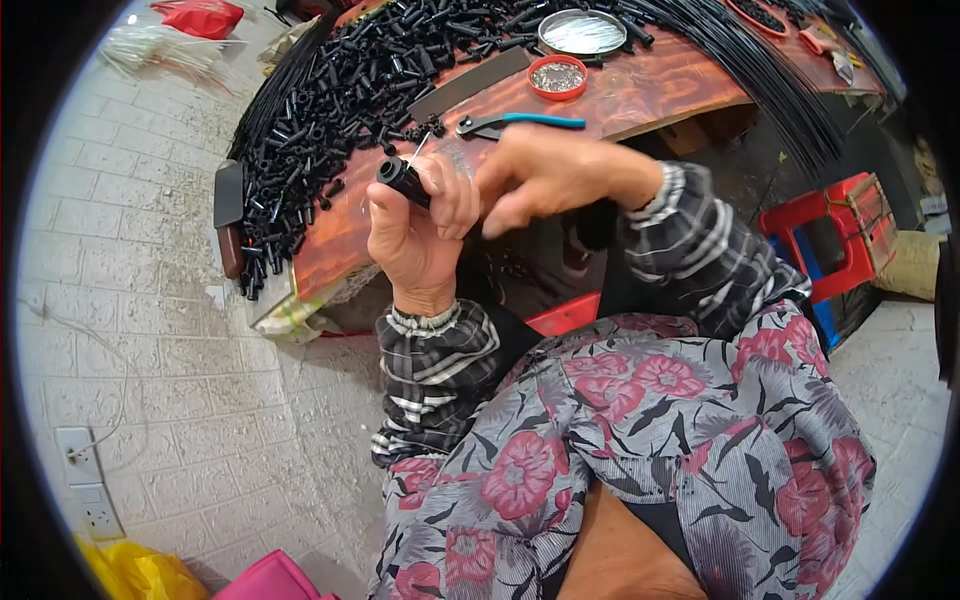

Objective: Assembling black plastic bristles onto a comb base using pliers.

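My left hand (420, 225) is raised over the table's near edge, closed around a short black plastic tube (401, 178) with a round hole in its end. The thumb presses its side. A thin pale strand or pin (421, 147) sticks up beside the tube, by the fingers. Close to the left hand's right side is my right hand (560, 175), its fingers bent toward it and blurred by motion. Whether they pinch anything I cannot make out. Just beyond the hands lie blue-handled pliers (520, 121) on the table.
A heap of black tubes (340, 95) covers the left of the reddish wooden table (640, 100). Behind stand a red-rimmed dish of small metal parts (557, 77) and a round tin (582, 32). Long black rods (745, 70) overhang the right edge; a red stool (835, 235) stands right.
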A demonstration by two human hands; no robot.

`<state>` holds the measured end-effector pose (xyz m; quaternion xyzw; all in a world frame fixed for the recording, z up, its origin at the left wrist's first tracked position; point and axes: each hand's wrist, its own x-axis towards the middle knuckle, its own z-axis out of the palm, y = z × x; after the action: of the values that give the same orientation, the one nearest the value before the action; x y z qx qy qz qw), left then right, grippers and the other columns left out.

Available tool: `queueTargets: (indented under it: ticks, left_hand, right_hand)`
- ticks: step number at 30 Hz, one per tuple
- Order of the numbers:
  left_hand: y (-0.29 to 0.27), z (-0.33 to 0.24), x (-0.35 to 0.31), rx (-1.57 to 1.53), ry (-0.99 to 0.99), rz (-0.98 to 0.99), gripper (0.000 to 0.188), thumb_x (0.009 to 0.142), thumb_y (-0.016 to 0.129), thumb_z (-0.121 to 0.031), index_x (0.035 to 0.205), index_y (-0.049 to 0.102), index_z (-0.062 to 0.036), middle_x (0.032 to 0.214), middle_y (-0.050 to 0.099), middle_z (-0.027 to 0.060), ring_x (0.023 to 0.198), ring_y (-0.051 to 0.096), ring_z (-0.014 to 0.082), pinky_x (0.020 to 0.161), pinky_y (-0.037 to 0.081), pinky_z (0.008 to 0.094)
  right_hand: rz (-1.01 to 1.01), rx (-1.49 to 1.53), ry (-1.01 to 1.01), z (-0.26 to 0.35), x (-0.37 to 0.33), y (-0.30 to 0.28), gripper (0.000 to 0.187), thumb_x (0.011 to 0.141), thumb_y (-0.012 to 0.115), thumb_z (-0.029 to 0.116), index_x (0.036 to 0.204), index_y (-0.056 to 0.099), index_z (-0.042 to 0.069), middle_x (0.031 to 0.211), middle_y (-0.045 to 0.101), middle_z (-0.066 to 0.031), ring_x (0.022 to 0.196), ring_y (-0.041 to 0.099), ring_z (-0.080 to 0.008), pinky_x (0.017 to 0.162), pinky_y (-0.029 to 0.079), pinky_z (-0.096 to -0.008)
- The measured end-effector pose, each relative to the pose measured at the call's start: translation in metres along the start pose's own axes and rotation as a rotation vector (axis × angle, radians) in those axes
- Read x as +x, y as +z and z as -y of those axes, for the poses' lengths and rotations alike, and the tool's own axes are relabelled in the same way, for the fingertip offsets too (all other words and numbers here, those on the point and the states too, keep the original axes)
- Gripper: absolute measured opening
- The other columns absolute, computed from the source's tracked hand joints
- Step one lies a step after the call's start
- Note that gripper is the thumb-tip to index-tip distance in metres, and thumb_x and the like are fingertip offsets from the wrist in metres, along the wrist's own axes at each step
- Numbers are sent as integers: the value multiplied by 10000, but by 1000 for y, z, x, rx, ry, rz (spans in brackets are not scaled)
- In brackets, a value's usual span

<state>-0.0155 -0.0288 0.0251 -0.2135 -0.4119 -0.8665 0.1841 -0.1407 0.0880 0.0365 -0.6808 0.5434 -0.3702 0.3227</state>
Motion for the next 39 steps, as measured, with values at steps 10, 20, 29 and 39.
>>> queueTargets:
  ticks: [10,20,29,39]
  left_hand:
    - [9,11,-12,222,30,-232,457,811,537,-437,751,509,15,547,413,36,462,358,106,422,263,220]
    - [8,-3,-14,284,190,-223,482,822,502,-455,842,525,25,542,409,37,477,371,131,447,283,254]
    - [-2,-8,-74,553,160,-413,369,849,511,-364,875,480,2,717,484,77,609,452,159,599,391,303]
    - [-12,6,-68,381,107,-586,460,881,413,-443,938,509,3,586,459,66,483,369,105,451,287,225]
  right_hand:
    - [-435,-285,-167,58,-5,-15,336,700,678,239,872,609,-40,719,602,-83,660,560,-118,575,446,-237]
    - [-319,-565,-85,15,-4,-28,581,576,747,240,1058,531,1,848,598,-169,774,582,-290,663,466,-366]
    - [-272,-1104,380,-54,0,8,706,400,801,183,961,440,-51,921,505,-171,880,496,-306,647,461,-358]
    - [-526,-435,237,-21,-30,26,301,636,544,-21,929,484,13,718,531,-158,700,520,-366,596,411,-393]
